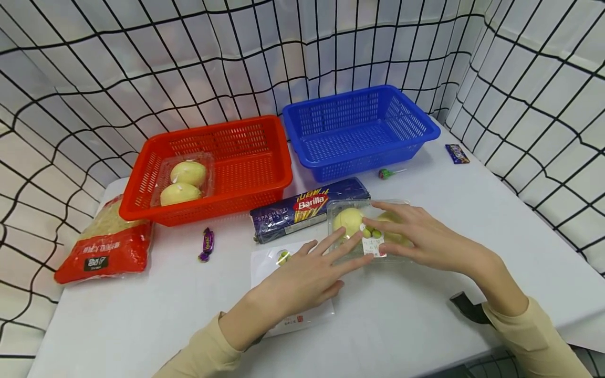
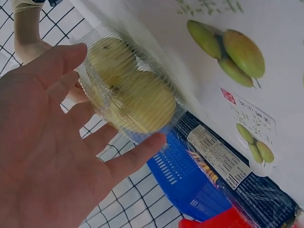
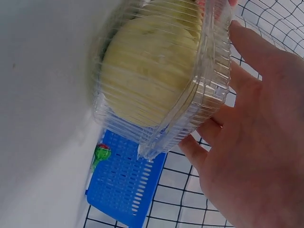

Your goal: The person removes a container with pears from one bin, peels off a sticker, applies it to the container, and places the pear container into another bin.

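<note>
A clear plastic box of yellow mangoes (image 1: 348, 221) lies near the table's middle, a white label on its lid. In the right wrist view the box (image 3: 149, 71) fills the upper part, its ridged wall facing the camera. My right hand (image 1: 427, 239) is over its right half, fingers extended across the lid. From the left, my left hand (image 1: 302, 281) reaches toward the box with fingers spread and straight, fingertips at its near left edge. Beneath that hand lies a white bag printed with green fruit (image 2: 228, 52), partly hidden.
Behind the box lies a blue Barilla spaghetti pack (image 1: 309, 207). A red basket (image 1: 227, 202) holds another box of mangoes (image 1: 189, 173); beside it stands a blue basket (image 1: 359, 165). A red bag (image 1: 111, 247), purple candy (image 1: 206, 244), lollipop (image 1: 385, 173) and small wrapper (image 1: 457, 154) lie around.
</note>
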Demonstrator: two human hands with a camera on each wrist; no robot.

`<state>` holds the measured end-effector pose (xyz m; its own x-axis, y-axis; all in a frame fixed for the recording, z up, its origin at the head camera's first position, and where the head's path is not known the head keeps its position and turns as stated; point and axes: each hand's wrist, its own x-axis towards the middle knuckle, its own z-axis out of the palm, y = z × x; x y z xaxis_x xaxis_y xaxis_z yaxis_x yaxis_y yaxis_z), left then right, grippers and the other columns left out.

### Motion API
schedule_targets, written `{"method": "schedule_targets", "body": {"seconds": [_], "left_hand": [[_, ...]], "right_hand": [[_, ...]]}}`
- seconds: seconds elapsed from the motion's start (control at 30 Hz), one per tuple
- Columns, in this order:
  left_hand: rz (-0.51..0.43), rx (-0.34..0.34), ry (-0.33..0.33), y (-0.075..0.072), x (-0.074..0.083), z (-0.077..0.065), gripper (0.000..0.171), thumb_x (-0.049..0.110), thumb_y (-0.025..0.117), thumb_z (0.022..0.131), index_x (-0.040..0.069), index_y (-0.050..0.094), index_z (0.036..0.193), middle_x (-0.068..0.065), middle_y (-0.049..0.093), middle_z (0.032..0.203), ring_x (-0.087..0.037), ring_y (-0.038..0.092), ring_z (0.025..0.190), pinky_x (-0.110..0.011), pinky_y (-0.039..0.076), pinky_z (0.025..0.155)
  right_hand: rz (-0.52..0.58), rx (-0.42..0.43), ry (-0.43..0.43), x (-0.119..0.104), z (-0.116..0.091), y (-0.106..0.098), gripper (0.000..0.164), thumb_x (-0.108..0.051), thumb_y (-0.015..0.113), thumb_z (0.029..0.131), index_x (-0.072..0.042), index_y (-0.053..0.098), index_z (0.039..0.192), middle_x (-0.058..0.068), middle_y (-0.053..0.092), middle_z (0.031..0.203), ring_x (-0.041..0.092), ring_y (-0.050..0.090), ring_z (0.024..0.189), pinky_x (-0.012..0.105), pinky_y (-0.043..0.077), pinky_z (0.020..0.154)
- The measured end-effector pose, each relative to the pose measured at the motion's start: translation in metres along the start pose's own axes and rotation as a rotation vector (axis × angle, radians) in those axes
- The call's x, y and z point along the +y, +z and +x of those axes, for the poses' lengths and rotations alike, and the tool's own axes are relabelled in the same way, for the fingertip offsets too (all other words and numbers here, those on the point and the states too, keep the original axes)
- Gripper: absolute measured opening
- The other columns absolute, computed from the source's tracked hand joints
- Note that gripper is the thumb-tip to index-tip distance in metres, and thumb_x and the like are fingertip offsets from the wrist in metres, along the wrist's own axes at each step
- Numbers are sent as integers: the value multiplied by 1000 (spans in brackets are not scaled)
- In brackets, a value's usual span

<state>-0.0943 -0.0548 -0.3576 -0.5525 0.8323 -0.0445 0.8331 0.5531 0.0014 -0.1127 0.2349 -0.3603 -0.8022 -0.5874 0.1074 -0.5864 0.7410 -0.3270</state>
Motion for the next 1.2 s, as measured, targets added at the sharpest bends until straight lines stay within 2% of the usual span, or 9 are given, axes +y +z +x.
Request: {"method": "schedule_targets", "body": {"seconds": [0.2, 0.33, 0.4, 0.53, 0.67, 0.77, 0.93, 1.1, 1.2], "left_hand": [[-8, -7, 11, 0, -3, -2, 73, 34, 58, 104, 42, 16, 164, 7, 9, 176, -25, 16, 163, -56, 48, 113], [-18, -25, 14, 0, -4, -1, 73, 37, 57, 105, 39, 15, 164, 7, 6, 176, -25, 16, 163, -55, 48, 114], [-27, -32, 13, -1, -5, -1, 74, 38, 56, 105, 39, 13, 165, 7, 5, 176, -25, 15, 163, -54, 47, 115], [-40, -27, -2, -3, -6, -2, 74, 41, 56, 105, 38, 13, 165, 2, 6, 176, -22, 18, 162, -52, 46, 117], [-56, -17, -18, -5, -7, -4, 73, 42, 57, 104, 36, 15, 164, -4, 11, 176, -20, 20, 162, -49, 44, 120], [-74, -19, -16, -7, -8, -5, 72, 41, 57, 105, 35, 17, 164, -6, 13, 175, -20, 19, 162, -46, 42, 121], [-69, -23, -18, -8, -9, -6, 72, 41, 56, 105, 35, 15, 164, -7, 13, 175, -20, 20, 162, -45, 41, 122], [-51, -20, -18, -8, -12, -7, 72, 42, 56, 105, 36, 15, 165, -6, 16, 174, -20, 20, 162, -46, 41, 122], [-94, -11, -22, -12, -18, -10, 72, 41, 56, 105, 35, 16, 165, -7, 16, 174, -22, 20, 162, -48, 37, 124]], "right_hand": [[70, 31, -11, 5, -3, -1, 50, -34, 61, 103, -31, 51, 152, 8, 40, 164, 37, 41, 148, 68, 38, 112], [102, 38, -13, 6, -3, -2, 53, -34, 63, 102, -35, 48, 153, 5, 39, 165, 35, 38, 149, 69, 36, 113], [110, 14, -8, 6, -3, -2, 66, -40, 69, 98, -36, 41, 157, 7, 35, 167, 36, 32, 153, 69, 31, 116], [119, -102, 25, 4, -1, -3, 106, -51, 82, 82, -33, 19, 165, 12, 13, 173, 40, 9, 160, 71, 13, 121], [81, -190, 47, 1, 6, -7, 115, -49, 84, 80, -33, 8, 166, 16, -2, 174, 43, -3, 161, 71, 3, 124], [61, -215, 50, -1, 14, -10, 113, -47, 83, 82, -35, 9, 165, 18, -1, 174, 43, -2, 161, 72, 4, 123], [30, -222, 36, -1, 22, -14, 112, -53, 83, 80, -34, 12, 165, 19, 13, 171, 41, 10, 159, 70, 13, 119], [-18, -183, 22, 2, 23, -10, 109, -64, 78, 79, -34, 16, 164, 18, 23, 168, 38, 20, 155, 65, 22, 113], [-19, -142, 10, 3, 22, -5, 108, -63, 80, 79, -35, 19, 163, 16, 29, 165, 35, 25, 153, 62, 24, 111]]}}
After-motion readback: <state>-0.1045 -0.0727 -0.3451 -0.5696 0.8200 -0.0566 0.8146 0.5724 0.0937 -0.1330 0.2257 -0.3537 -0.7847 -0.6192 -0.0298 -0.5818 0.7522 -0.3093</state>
